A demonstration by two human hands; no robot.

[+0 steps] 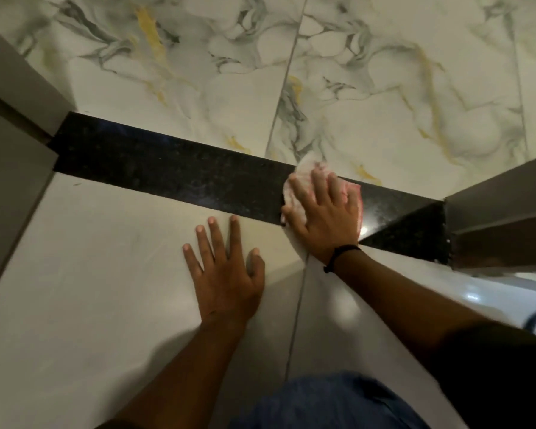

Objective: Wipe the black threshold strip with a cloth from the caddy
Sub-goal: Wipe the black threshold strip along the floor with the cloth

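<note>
The black speckled threshold strip (pixel 167 168) runs across the floor from the left door frame down to the right one. My right hand (pixel 325 218) lies flat on a white and pink cloth (pixel 304 171), pressing it onto the strip right of its middle. Most of the cloth is hidden under the palm. My left hand (pixel 226 270) rests flat on the plain tile just in front of the strip, fingers spread, holding nothing. No caddy is in view.
Marbled white tiles (pixel 384 88) with grey and yellow veins lie beyond the strip. Plain pale tiles (pixel 90 289) lie on my side. Grey door frames stand at the left (pixel 16 125) and right (pixel 502 212). My blue-clad knee (pixel 331 400) is at the bottom.
</note>
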